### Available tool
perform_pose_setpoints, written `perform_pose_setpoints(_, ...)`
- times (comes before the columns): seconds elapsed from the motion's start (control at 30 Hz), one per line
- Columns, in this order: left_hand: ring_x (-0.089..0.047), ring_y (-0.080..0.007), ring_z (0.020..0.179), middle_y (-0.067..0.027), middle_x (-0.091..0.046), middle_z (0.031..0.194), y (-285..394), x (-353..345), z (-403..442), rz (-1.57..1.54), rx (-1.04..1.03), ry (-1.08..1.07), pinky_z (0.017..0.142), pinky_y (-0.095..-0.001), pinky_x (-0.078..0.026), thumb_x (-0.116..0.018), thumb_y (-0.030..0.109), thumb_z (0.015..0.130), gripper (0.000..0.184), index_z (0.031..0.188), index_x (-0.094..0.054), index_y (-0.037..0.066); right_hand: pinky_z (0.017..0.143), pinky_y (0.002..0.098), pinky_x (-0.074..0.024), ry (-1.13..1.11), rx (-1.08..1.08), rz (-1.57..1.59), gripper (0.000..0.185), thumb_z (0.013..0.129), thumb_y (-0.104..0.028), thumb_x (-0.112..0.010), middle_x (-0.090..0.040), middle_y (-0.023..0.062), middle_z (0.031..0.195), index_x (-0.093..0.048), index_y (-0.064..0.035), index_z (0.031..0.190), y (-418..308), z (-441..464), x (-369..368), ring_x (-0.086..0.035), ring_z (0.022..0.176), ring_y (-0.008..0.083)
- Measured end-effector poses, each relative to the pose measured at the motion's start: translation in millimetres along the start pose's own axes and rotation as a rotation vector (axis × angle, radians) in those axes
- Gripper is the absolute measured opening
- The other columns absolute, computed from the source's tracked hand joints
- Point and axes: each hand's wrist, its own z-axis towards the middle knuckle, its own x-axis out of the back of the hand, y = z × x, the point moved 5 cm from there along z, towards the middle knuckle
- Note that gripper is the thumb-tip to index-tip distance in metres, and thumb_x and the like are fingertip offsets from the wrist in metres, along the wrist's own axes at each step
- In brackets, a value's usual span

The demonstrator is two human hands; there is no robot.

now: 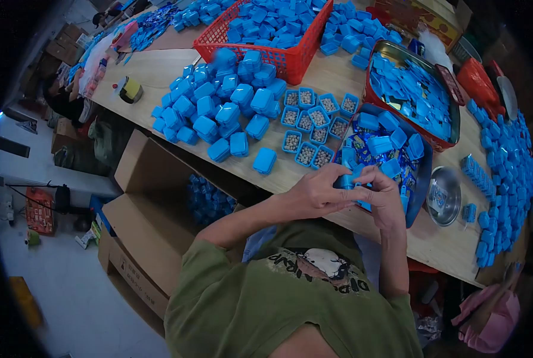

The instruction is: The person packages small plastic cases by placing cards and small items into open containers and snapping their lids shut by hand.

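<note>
My left hand (321, 192) and my right hand (380, 196) meet over the near edge of a blue tray (420, 190). Between their curled fingers is a small blue plastic box (345, 181), largely covered by the fingers. In the tray lie dark blue printed packets (371, 146) and several loose blue box parts (380, 145). Just left of the tray stand several open blue boxes (305, 154) filled with small pale beads. A closed blue box (265, 160) lies apart near the table edge, in front of a heap of closed boxes (205, 106).
A red basket (305, 59) of blue boxes stands at the back. To the right are a tin (454, 134) of flat blue pieces, a metal bowl (444, 200) and many blue boxes (511, 173). An open carton (153, 238) sits below the table's left edge. Another person (490, 316) is at lower right.
</note>
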Motion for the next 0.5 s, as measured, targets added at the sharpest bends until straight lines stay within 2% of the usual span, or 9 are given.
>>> perform_pose_setpoints(0.03, -0.057, -0.0304, 0.091, -0.0152, -0.057, 0.106, 2, 0, 1, -0.021, -0.028, -0.011, 0.075, -0.036, -0.048, -0.073, 0.01, 0.075, 0.038, 0.112, -0.067, 0.017, 0.078, 0.0256, -0.0471, -0.019, -0.04, 0.006, 0.031, 0.073, -0.001, -0.071, -0.052, 0.0029, 0.1, -0.062, -0.0023, 0.102, 1, -2, -2, -0.055, 0.089, 0.0133)
perform_pose_setpoints(0.07, -0.057, -0.0304, 0.091, -0.0152, -0.057, 0.106, 2, 2, 2, -0.018, -0.025, -0.01, 0.075, -0.036, -0.048, -0.073, 0.01, 0.075, 0.038, 0.112, -0.067, 0.017, 0.078, 0.0256, -0.0471, -0.023, -0.041, 0.007, 0.031, 0.073, -0.001, -0.071, -0.052, 0.0029, 0.1, -0.062, -0.0023, 0.102, 1, -3, -4, -0.055, 0.089, 0.0133)
perform_pose_setpoints(0.13, -0.058, -0.0307, 0.091, -0.0161, -0.058, 0.108, 5, 4, 3, -0.071, -0.079, -0.006, 0.075, -0.0372, -0.048, -0.073, 0.011, 0.076, 0.035, 0.11, -0.068, 0.016, 0.073, 0.0244, -0.0473, 0.022, -0.165, 0.043, 0.057, 0.073, -0.013, -0.077, -0.055, 0.0044, 0.1, -0.05, -0.0014, 0.122, 8, -6, -6, -0.056, 0.084, 0.0117)
perform_pose_setpoints(0.17, -0.058, -0.0307, 0.091, -0.0161, -0.058, 0.108, 5, 5, 5, -0.068, -0.078, -0.004, 0.075, -0.0372, -0.048, -0.073, 0.011, 0.076, 0.035, 0.11, -0.068, 0.016, 0.073, 0.0244, -0.0473, 0.018, -0.165, 0.043, 0.057, 0.073, -0.013, -0.077, -0.055, 0.0044, 0.1, -0.05, -0.0014, 0.122, 7, -9, -6, -0.056, 0.084, 0.0117)
perform_pose_setpoints(0.23, -0.058, -0.0313, 0.091, -0.0171, -0.058, 0.11, 10, 6, 8, -0.053, -0.144, -0.008, 0.074, -0.0381, -0.049, -0.073, 0.012, 0.076, 0.033, 0.109, -0.068, 0.016, 0.075, 0.0253, -0.0489, -0.083, -0.373, 0.284, 0.067, 0.072, -0.015, -0.076, -0.058, 0.0066, 0.102, -0.042, 0.0003, 0.128, 13, -17, -11, -0.059, 0.086, 0.0126)
perform_pose_setpoints(0.5, -0.058, -0.0313, 0.086, -0.0185, -0.058, 0.111, 20, 14, 12, -0.089, -0.199, -0.03, 0.069, -0.0381, -0.05, -0.073, 0.013, 0.076, 0.028, 0.104, -0.068, 0.009, 0.075, 0.0263, -0.0502, -0.018, -0.279, 0.352, 0.065, 0.07, -0.008, -0.074, -0.06, 0.0063, 0.099, -0.043, 0.0005, 0.126, 12, -25, -21, -0.061, 0.085, 0.0125)
